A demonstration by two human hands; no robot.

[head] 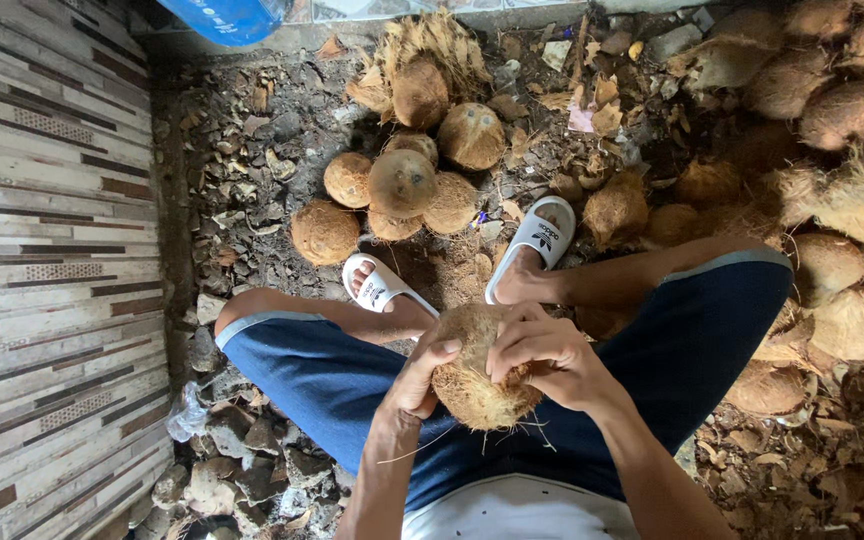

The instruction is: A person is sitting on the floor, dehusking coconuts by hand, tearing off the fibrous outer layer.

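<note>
Husk-strewn dirt floor [252, 200] | striped tiled wall [52, 250] | both hands [482, 365] gripping coconut [477, 390]

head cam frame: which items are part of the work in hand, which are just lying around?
In hand:
- fibrous coconut, gripped over the lap
- left hand on its left side
- right hand on top, fingers dug into the fibre

Lying about:
- cluster of husked coconuts past the sandals
- coconut pile at right
- husk scraps on the ground
- blue container at top edge
- tiled wall
</note>
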